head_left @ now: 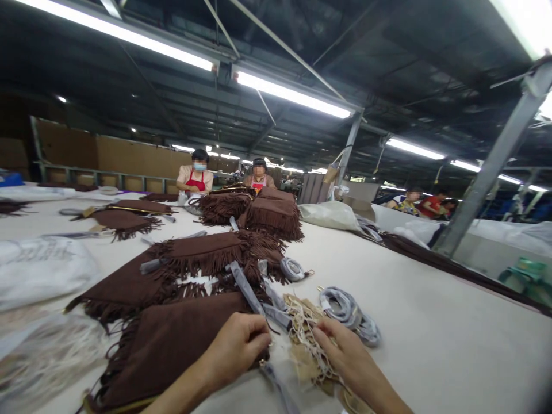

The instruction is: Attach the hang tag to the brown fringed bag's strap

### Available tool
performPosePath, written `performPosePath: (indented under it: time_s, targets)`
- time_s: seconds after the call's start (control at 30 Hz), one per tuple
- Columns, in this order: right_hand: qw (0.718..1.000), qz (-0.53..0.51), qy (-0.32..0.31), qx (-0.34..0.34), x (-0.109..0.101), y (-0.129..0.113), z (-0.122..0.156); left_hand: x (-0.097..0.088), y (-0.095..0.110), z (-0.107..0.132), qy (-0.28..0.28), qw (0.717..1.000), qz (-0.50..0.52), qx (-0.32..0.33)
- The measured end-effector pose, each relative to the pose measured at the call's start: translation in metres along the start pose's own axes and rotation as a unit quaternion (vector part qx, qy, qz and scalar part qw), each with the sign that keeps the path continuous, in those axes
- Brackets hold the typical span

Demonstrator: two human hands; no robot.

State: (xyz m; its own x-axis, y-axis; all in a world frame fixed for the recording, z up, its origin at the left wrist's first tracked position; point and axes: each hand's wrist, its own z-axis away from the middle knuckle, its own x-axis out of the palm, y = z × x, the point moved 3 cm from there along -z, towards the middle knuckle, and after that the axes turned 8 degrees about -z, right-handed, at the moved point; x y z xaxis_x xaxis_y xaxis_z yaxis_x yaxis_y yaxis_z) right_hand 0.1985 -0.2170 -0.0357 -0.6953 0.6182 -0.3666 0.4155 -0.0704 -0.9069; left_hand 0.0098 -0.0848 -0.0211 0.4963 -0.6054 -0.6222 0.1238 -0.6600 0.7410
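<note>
The bundle of tags, a heap of brown card slips with pale strings, was seen lying on the table between the two hands, its long axis running away from the wearer and slightly to the left. The right hand was set just right of the bundle, fingers drawn narrow and pinched on the strings at its near-right edge, so this hand was plainly the nearer and was already touching it. The left hand was placed just left of the bundle, curled shut. As far as could be made out, it was closed about the strap, a grey paper-wrapped band that ran from up-left of the bundle down past the knuckles and out again below them. A brown fringed bag lay left of the bundle, under the left hand. A coil of the same grey wrapping was found just up-right of the bundle, touching or nearly touching it. More fringed bags were spread beyond the bundle, and seated people were visible far beyond it. The near end of the bundle was covered by the right wrist, the left fingertips were tucked out of sight, and the lower corners were blurred.
</note>
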Motion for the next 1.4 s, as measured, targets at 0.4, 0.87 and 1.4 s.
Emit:
performPosePath:
  time_s: [0.4,0.87,1.4]
  targets:
    - [0.967,-0.19,-0.17,0.017,0.05,-0.047,0.006,-0.013,0.037,-0.026,0.023,0.981,-0.17,0.087]
    - [0.985,0.029,-0.164,-0.036,0.041,0.005,-0.018,0.025,-0.024,-0.047,-0.118,0.867,-0.444,0.191]
    - [0.984,-0.007,-0.178,-0.008,0.071,0.023,-0.04,0.007,-0.066,-0.028,0.047,0.956,-0.259,0.13]
